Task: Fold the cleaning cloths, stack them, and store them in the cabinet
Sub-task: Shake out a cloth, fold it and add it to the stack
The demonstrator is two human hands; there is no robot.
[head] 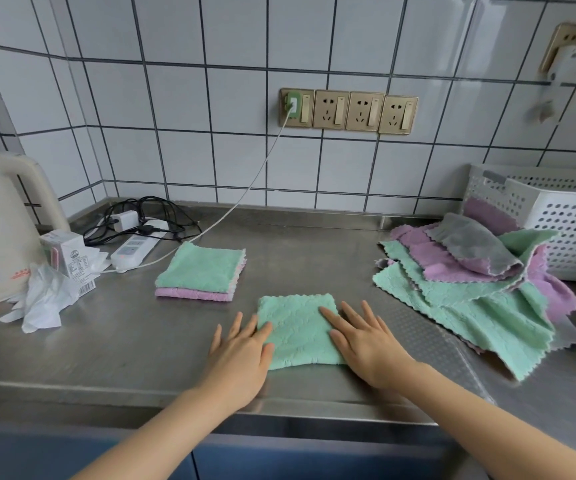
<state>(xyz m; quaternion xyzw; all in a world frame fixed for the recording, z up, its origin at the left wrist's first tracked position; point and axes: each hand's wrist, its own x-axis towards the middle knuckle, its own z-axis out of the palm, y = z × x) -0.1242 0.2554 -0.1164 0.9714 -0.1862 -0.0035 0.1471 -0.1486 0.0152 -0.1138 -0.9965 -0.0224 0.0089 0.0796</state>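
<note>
step: folding, I judge; my left hand (241, 344) and right hand (366, 344) lie flat, fingers straight, pressing the folded green cloth (298, 329) on the steel counter (123, 341) | next: carry it onto the folded stack (201, 271) to its left; unfolded pile (470, 282) waits right

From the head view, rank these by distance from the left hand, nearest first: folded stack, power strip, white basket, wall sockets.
Measured from the left hand:
1. Folded stack, just beyond it, slightly left.
2. Power strip, back left by the kettle.
3. White basket, far right; wall sockets, up on the tiles: too close to call.
</note>
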